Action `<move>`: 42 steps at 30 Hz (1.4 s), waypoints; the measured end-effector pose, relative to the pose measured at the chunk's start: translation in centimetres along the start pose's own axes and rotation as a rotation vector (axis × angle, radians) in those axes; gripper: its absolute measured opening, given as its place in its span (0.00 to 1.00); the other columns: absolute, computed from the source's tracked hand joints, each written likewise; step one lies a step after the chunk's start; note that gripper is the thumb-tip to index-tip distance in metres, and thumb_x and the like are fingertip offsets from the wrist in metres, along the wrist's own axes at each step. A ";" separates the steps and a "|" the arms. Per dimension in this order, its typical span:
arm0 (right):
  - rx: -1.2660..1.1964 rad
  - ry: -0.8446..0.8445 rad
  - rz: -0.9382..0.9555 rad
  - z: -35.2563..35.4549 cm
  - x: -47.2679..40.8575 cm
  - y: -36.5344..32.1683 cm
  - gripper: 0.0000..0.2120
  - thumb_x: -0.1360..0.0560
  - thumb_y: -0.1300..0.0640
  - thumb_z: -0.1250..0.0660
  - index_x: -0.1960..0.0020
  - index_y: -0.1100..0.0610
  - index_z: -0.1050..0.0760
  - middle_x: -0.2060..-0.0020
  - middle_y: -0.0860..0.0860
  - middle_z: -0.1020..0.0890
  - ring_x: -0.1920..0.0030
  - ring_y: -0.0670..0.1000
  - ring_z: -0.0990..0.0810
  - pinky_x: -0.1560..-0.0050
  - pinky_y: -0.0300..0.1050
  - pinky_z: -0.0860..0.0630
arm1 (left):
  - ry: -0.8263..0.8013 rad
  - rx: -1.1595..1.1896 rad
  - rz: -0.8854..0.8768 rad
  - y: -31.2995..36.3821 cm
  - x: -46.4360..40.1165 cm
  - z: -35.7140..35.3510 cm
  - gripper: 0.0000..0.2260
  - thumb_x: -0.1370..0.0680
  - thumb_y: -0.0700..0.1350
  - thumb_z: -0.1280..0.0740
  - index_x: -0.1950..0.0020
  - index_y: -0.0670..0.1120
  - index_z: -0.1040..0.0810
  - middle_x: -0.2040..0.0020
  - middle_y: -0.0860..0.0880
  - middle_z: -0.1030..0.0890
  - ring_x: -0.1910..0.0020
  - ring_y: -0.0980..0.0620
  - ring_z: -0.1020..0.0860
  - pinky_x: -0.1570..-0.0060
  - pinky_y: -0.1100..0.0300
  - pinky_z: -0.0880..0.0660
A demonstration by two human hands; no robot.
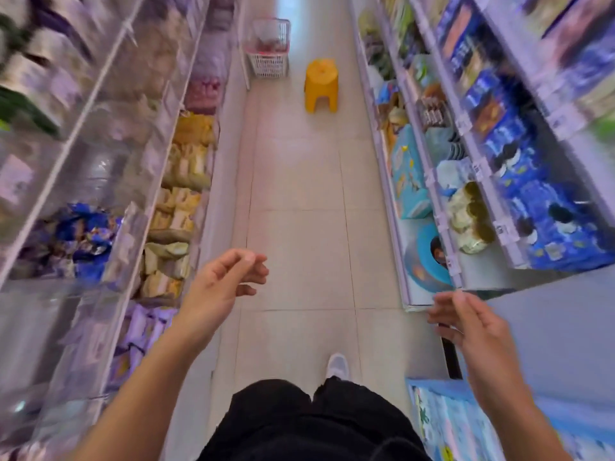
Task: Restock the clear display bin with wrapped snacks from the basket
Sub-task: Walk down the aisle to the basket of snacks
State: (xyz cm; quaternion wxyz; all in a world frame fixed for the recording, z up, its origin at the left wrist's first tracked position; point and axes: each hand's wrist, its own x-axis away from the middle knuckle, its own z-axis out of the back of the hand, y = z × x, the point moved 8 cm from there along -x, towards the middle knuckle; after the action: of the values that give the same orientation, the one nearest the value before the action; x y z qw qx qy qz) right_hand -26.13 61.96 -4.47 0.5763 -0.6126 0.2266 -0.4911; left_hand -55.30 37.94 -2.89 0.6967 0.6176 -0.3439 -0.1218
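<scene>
Store aisle seen from the person's head, looking forward and down. Far left: tilted clear display bins point(83, 154) run along the shelving, blurred, some holding wrapped snacks point(83, 234) in blue foil; which bin is the one to restock cannot be told. Beside them, lower shelves carry yellow packets point(186, 168). Left of centre: the left hand point(223, 284) hangs in the air over the floor, fingers loosely curled, thumb near the fingertips, holding nothing. Centre, far down the aisle: the basket point(269, 48), white with a pink rim, stands on the tiled floor against the left shelving, with reddish goods inside too small to identify; just to its right stands a yellow stool point(321, 84). Near the bottom centre, one white shoe point(336, 366) is planted forward. Right: the right hand point(472, 331) is likewise raised and relaxed, fingers loosely bent, empty, near the end of a shelf of blue boxes point(519, 181). Judged step: the approach, both hands free and the basket well apart from the person. The next move calls for closing the walk to the basket, bending down, and taking hold of either the basket's rim or a handful of snacks
</scene>
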 end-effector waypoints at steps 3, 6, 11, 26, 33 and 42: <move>0.051 -0.125 0.043 -4.0 -7.3 -5.4 0.13 0.17 0.58 0.41 0.52 0.61 0.20 0.62 0.56 0.16 0.63 0.48 0.17 0.63 0.36 0.21 | 0.087 0.023 -0.032 3.0 -5.7 2.1 0.08 0.23 0.53 0.33 0.53 0.52 0.16 0.56 0.46 0.16 0.57 0.52 0.17 0.61 0.65 0.21; 0.105 -0.243 0.089 -9.8 -14.6 -9.8 0.13 0.17 0.59 0.41 0.53 0.60 0.20 0.63 0.54 0.16 0.63 0.48 0.17 0.63 0.36 0.21 | 0.184 0.044 -0.031 4.2 -11.2 5.2 0.13 0.27 0.58 0.33 0.51 0.51 0.16 0.56 0.47 0.16 0.58 0.53 0.17 0.63 0.66 0.22; 0.120 -0.391 0.120 -20.4 -25.9 -13.8 0.13 0.17 0.57 0.40 0.54 0.55 0.18 0.62 0.53 0.15 0.61 0.50 0.17 0.62 0.39 0.21 | 0.303 0.116 -0.012 4.6 -21.5 9.7 0.20 0.30 0.63 0.29 0.49 0.49 0.17 0.53 0.44 0.16 0.57 0.52 0.18 0.61 0.62 0.23; 0.016 -0.069 -0.017 -22.7 -56.3 -22.9 0.13 0.18 0.53 0.38 0.55 0.51 0.16 0.60 0.57 0.15 0.61 0.50 0.15 0.64 0.37 0.20 | 0.092 0.105 0.020 19.4 -61.2 0.5 0.13 0.18 0.44 0.39 0.58 0.49 0.16 0.63 0.47 0.17 0.64 0.54 0.19 0.68 0.68 0.25; 0.058 -0.153 -0.011 -27.1 -73.4 -31.2 0.12 0.18 0.56 0.39 0.52 0.59 0.19 0.62 0.55 0.15 0.61 0.48 0.16 0.63 0.36 0.20 | 0.098 0.083 0.003 25.9 -74.9 -4.5 0.12 0.18 0.45 0.39 0.55 0.52 0.16 0.58 0.47 0.16 0.59 0.52 0.18 0.63 0.65 0.23; 0.155 -0.454 0.056 -43.6 -91.5 -41.6 0.12 0.17 0.59 0.40 0.52 0.59 0.19 0.62 0.54 0.16 0.61 0.50 0.18 0.61 0.42 0.23 | 0.368 0.156 -0.015 29.6 -89.3 3.5 0.11 0.19 0.47 0.39 0.53 0.52 0.17 0.58 0.49 0.16 0.60 0.56 0.18 0.62 0.66 0.23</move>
State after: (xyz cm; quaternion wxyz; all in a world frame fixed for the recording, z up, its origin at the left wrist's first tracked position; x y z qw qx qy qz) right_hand -113.70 127.83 -3.39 0.6713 -0.6546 0.0697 -0.3406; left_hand -130.59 94.47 -4.30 0.6970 0.6840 -0.2147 0.0151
